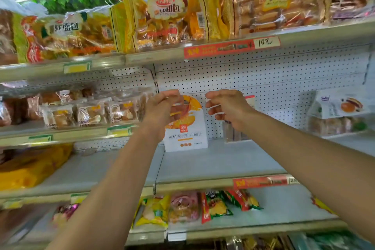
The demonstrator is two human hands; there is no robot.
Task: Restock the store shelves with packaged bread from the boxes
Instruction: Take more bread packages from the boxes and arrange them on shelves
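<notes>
A white bread bag point(188, 132) with orange print stands upright at the back of the middle shelf point(215, 162), against the pegboard. My left hand point(162, 107) is at the bag's upper left corner, its curled fingers around the top edge. My right hand point(225, 105) hovers just right of the bag's top with loosely curled fingers and nothing visible in them. Behind my right wrist stands a second, partly clear bread bag point(233, 131), mostly hidden.
The top shelf holds large yellow bread bags point(166, 20). Small wrapped buns point(89, 111) fill the left shelf, and a white bag point(341, 105) lies on packs at the right. Snack packs point(182, 207) line the shelf below. A red price strip point(261, 181) runs along the middle shelf's edge.
</notes>
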